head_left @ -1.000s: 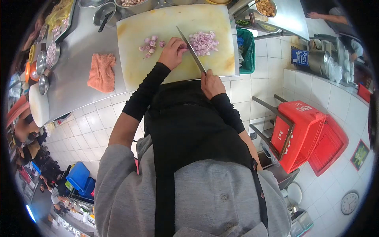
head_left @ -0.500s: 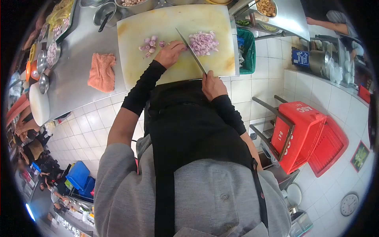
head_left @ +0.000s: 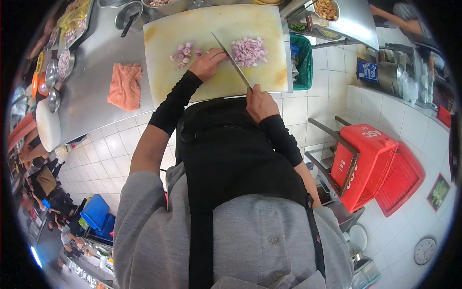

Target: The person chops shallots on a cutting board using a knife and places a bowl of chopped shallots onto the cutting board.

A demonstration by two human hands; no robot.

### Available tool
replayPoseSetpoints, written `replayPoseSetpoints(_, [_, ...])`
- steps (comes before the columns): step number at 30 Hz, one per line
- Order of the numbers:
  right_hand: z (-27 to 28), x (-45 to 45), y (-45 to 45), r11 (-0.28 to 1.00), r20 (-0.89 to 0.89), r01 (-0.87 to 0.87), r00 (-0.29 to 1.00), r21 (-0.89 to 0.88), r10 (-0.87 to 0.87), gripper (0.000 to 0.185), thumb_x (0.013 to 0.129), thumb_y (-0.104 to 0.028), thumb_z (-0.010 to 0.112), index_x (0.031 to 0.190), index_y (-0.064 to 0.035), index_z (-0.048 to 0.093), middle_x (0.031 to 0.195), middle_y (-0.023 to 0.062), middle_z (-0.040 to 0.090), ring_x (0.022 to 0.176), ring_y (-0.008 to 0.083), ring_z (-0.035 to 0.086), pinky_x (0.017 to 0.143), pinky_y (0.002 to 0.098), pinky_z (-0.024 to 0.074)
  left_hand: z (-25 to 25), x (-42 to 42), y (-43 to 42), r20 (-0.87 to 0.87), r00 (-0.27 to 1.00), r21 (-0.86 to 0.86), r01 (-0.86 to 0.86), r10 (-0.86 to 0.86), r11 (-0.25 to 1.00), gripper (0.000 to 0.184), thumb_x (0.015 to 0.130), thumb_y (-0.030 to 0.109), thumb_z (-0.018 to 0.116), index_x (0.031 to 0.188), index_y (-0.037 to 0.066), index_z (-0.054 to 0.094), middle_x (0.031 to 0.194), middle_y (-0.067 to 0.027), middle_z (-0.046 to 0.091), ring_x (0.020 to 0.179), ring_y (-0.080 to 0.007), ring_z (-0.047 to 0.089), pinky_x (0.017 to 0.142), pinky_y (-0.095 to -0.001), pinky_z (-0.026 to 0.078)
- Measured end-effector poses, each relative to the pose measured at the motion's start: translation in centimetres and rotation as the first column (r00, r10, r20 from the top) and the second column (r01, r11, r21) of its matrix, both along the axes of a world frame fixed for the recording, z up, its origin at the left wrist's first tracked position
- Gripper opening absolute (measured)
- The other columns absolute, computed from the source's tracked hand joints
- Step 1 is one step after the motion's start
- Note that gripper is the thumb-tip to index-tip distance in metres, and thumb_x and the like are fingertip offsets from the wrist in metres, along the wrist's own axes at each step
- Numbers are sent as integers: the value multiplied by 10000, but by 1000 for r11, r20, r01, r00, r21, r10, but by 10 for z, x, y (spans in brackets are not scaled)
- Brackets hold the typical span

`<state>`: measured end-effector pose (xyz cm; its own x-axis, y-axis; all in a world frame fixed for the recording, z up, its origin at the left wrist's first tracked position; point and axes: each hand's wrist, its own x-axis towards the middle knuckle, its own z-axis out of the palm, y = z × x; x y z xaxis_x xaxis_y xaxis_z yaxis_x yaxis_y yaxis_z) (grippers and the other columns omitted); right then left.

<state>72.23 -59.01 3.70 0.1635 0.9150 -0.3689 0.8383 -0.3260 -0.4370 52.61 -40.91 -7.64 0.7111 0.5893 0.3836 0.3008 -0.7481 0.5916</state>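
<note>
The right hand [head_left: 262, 104] is clamped around the handle of a long knife [head_left: 232, 61] at the near edge of a pale, stained cutting board [head_left: 192, 29]. The blade slants across the board, its tip pointing to the far left. The left hand [head_left: 207, 64] is over the board on the left side of the blade. Its fingers are bent close together, with the fingertips right at the blade; whether they pinch a piece cannot be told.

Just right of the blade lies a spread pile of chopped purple-white pieces [head_left: 249, 51]. Left of the left hand, a loose group of small purple bulbs [head_left: 184, 54] sits on the board, apart from the pile.

The board rests on a metal surface [head_left: 96, 67]. On its left part lies a crumpled orange cloth [head_left: 125, 86], near the board. Beyond the cloth, by the board's far left corner, stands a metal pot [head_left: 130, 17] with a black-handled utensil in it. Farther left is a metal bowl [head_left: 65, 62] of small pinkish pieces.

To the right of the board is a green bin [head_left: 303, 58]. Nearer and farther right, a red crate [head_left: 365, 168] stands by a dark metal frame.
</note>
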Motion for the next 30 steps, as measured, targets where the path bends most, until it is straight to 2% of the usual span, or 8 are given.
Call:
replayPoseSetpoints(4, [-29, 0, 1, 999, 9, -11, 1000, 45, 11, 303, 1056, -275, 491, 952, 9, 496, 750, 323, 665, 756, 509, 686, 673, 574, 562, -4, 2, -4, 8, 1000, 8, -13, 13, 1000, 437, 829, -93, 579, 1227, 73, 644, 1218, -129, 665, 1100, -356, 662, 915, -425, 563])
replayPoseSetpoints(8, [4, 0, 5, 1000, 33, -16, 999, 22, 15, 311, 1057, -277, 490, 937, 9, 507, 744, 322, 663, 747, 503, 687, 664, 574, 562, -2, -1, -2, -8, 1000, 15, -2, 2, 1000, 465, 799, -93, 579, 1230, 68, 641, 1239, -139, 658, 1126, -360, 652, 945, -426, 556])
replayPoseSetpoints(11, [2, -1, 1, 1000, 26, -9, 1000, 19, 9, 312, 1058, -275, 491, 934, 10, 513, 743, 326, 661, 735, 510, 682, 656, 580, 557, 6, 0, 0, 13, 999, 39, 36, -36, 999, 399, 804, -63, 582, 1181, 54, 638, 1249, -133, 638, 1081, -359, 657, 872, -431, 569])
replayPoseSetpoints(14, [-18, -1, 4, 999, 28, -9, 1000, 53, 7, 320, 1060, -281, 488, 939, 14, 517, 755, 329, 663, 736, 524, 675, 660, 588, 553, 5, 1, -3, 41, 999, 91, -6, 2, 996, 370, 810, -66, 576, 1157, 48, 634, 1218, -131, 640, 1092, -356, 650, 873, -431, 567])
replayPoseSetpoints(19, [3, 1, 2, 1000, 11, -14, 1000, 10, 14, 328, 1063, -285, 487, 939, 17, 522, 764, 329, 667, 747, 526, 677, 669, 586, 554, 1, 1, 0, 19, 1000, 39, 16, -16, 999, 370, 812, -65, 583, 1160, 48, 633, 1208, -130, 643, 1090, -356, 653, 880, -428, 568])
replayPoseSetpoints(22, [-24, -2, 5, 999, 18, -3, 1000, 45, 2, 324, 1061, -276, 492, 930, 18, 525, 750, 330, 662, 741, 527, 676, 670, 591, 553, -3, 1, -1, 19, 1000, 60, 14, -15, 998, 375, 812, -63, 583, 1167, 48, 633, 1207, -133, 643, 1080, -356, 657, 873, -422, 571])
replayPoseSetpoints(29, [-17, 0, 2, 999, -22, 3, 1000, 52, -1, 324, 1048, -273, 515, 924, 26, 524, 748, 343, 651, 735, 538, 667, 667, 599, 547, -6, -1, -2, 9, 1000, -11, 15, -15, 1000, 422, 793, -78, 564, 1192, 44, 631, 1238, -165, 641, 1131, -383, 626, 948, -436, 539])
replayPoseSetpoints(30, [-29, -3, 5, 998, -31, 7, 999, 68, -5, 323, 1046, -271, 519, 922, 28, 523, 742, 343, 648, 730, 539, 664, 664, 600, 545, -3, 0, -4, 3, 1000, 1, 18, -18, 1000, 414, 793, -71, 565, 1184, 48, 626, 1236, -153, 635, 1097, -374, 638, 909, -436, 552])
